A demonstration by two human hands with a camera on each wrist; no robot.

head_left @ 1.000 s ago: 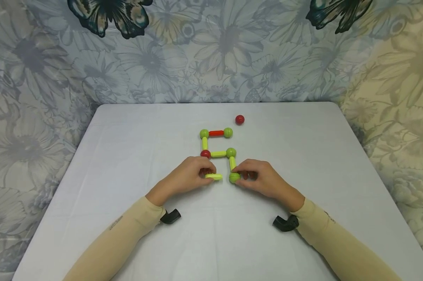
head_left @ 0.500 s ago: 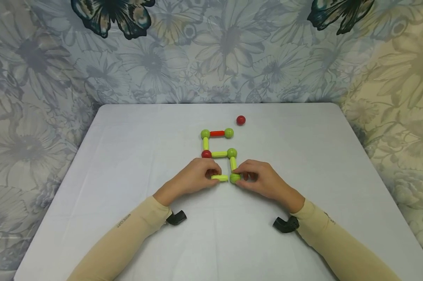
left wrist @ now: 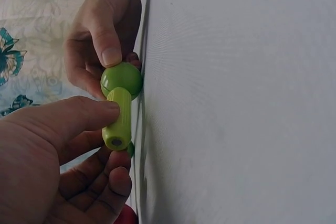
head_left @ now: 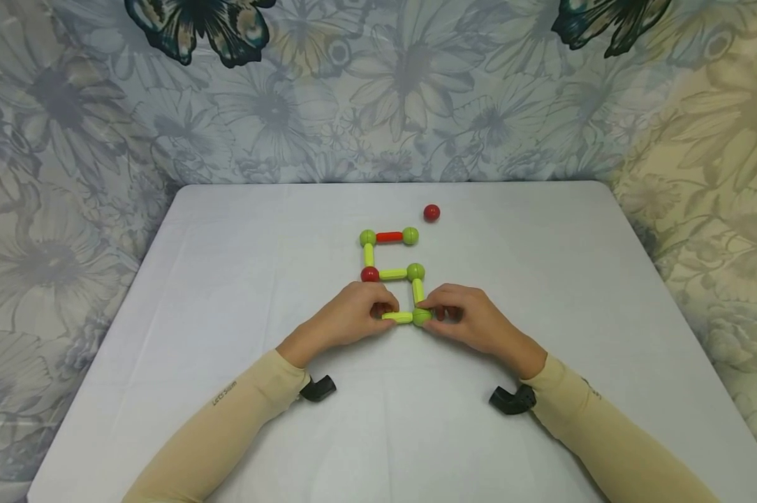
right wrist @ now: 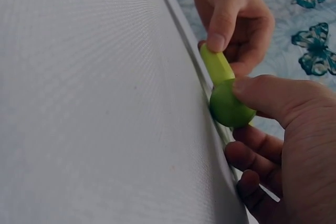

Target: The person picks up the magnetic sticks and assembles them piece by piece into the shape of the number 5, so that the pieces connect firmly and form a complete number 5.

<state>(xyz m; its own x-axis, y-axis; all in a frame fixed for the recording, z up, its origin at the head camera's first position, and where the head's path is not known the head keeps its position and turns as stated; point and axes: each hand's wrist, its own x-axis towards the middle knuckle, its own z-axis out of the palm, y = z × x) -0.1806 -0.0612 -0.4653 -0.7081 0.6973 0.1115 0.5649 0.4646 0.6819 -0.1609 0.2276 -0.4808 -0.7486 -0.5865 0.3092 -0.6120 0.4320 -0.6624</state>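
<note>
My left hand (head_left: 347, 316) pinches a yellow-green magnetic rod (left wrist: 119, 116) between thumb and fingers. A dark round tip shows at the rod's near end in the left wrist view. Its other end touches a green ball (right wrist: 230, 104), which my right hand (head_left: 473, 320) holds between thumb and fingers. From that ball a yellow-green rod (head_left: 418, 290) runs up to another green ball (head_left: 415, 272). A further yellow-green rod (head_left: 393, 274) links it to a red ball (head_left: 369, 273). Above stand a short rod (head_left: 369, 254), a green ball (head_left: 368, 238), a red rod (head_left: 389, 237) and an end ball (head_left: 410, 235).
A loose red ball (head_left: 431, 213) lies near the back of the white table (head_left: 259, 230), apart from the joined pieces. Patterned cloth (head_left: 410, 98) with flowers and butterflies hangs behind. Black wrist mounts (head_left: 512, 400) sit beneath both sleeves.
My left hand has moved right with its rod, closing the gap to the green ball, and the rod's end now meets it. My right hand has stayed almost in place.
</note>
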